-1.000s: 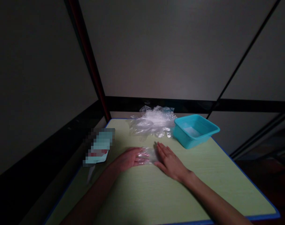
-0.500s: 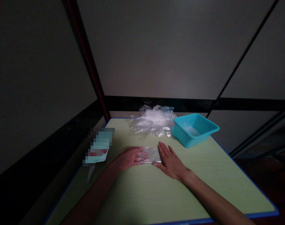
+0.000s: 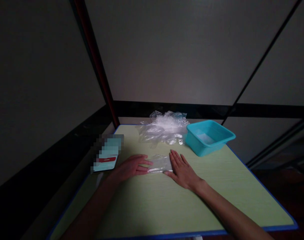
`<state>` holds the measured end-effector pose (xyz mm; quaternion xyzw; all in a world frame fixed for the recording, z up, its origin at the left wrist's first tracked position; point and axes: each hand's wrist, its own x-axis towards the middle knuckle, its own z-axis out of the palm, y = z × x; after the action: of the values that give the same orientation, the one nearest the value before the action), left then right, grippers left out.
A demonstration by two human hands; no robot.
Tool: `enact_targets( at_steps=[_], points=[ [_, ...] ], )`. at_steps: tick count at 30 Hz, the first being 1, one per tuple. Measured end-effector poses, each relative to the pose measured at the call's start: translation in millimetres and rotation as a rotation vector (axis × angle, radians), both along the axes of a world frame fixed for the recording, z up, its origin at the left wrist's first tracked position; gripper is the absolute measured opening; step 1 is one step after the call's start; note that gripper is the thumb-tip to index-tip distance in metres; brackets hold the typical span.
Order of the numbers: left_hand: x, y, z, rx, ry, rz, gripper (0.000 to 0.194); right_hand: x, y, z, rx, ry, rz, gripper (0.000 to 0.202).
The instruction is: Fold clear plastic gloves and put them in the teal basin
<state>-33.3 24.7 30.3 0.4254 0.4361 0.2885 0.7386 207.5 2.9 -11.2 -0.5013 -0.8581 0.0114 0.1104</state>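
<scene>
A small clear plastic bag point(image 3: 160, 163), folded into a flat rectangle, lies on the table between my hands. My right hand point(image 3: 183, 170) rests flat on its right end, palm down with the fingers stretched out. At the left end is my left hand point(image 3: 133, 166), its fingers apart and their tips at the edge of the plastic. Behind them spreads a loose, crumpled heap of clear plastic bags point(image 3: 164, 128).
A turquoise plastic basin point(image 3: 204, 146) with something whitish inside stands at the back right. On the left, a phone point(image 3: 108, 156) with a lit, partly blurred screen is propped up. The yellow-green table point(image 3: 162, 206) has a blue edge and meets panelled walls.
My left hand has drawn back to the left, its fingers sliding from the folded bag's middle to its left edge. My right hand stays pressed on the bag.
</scene>
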Motion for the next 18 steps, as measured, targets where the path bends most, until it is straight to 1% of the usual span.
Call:
enact_targets(
  at_steps=[2, 4, 7, 9, 12, 16, 17, 18],
  points=[
    [-2, -3, 4.8, 0.009, 0.042, 0.04, 0.044, 0, 0, 0.3, 0.009, 0.006, -0.002, 0.077],
    [-5, -6, 7.9, 0.022, 0.078, 0.053, 0.046, -1, 0, 0.0, 0.006, 0.0, -0.009, 0.078],
    [-11, -8, 10.4, 0.052, 0.155, 0.069, 0.045, -2, 0, -2.1, 0.007, 0.004, -0.014, 0.079],
    [-12, -7, 11.0, 0.103, 0.243, 0.094, 0.047, -2, 0, -3.4, 0.013, 0.02, -0.01, 0.078],
    [-4, -3, 10.3, 0.27, 0.404, 0.161, 0.046, 0, 1, -0.8, -0.004, 0.049, 0.001, 0.077],
    [27, -3, 5.7, 0.48, 0.458, 0.213, 0.039, 10, 3, 11.3, -0.027, 0.079, -0.059, 0.075],
    [36, -5, 3.9, 0.614, 0.498, 0.193, 0.04, 13, 4, 14.1, -0.025, 0.077, -0.084, 0.075],
    [45, -7, 1.7, 0.726, 0.537, 0.136, 0.041, 16, 5, 16.2, -0.024, 0.072, -0.108, 0.074]
  ],
)
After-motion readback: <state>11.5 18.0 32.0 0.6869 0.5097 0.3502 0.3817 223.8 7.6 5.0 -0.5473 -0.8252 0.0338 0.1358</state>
